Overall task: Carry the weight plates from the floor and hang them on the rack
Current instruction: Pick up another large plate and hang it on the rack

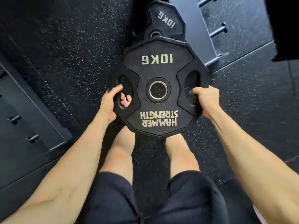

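Observation:
A black 10 kg weight plate (159, 65) with a steel-ringed centre hole is held flat in front of me, above my legs. My left hand (110, 102) grips its left edge, fingers curled through the left grip slot. My right hand (206, 101) grips the right edge at the other slot. A second black 10 kg plate (165, 21) lies on the floor just beyond the held one, partly hidden by it. A grey rack upright (196, 29) with short pegs (219, 31) runs along the upper right.
Speckled black rubber flooring (64, 54) covers the area. Another grey rack frame (37, 109) with short pegs (15, 118) lies along the left side. A dark object (283, 29) fills the top right corner. My bare legs and black shorts are below the plate.

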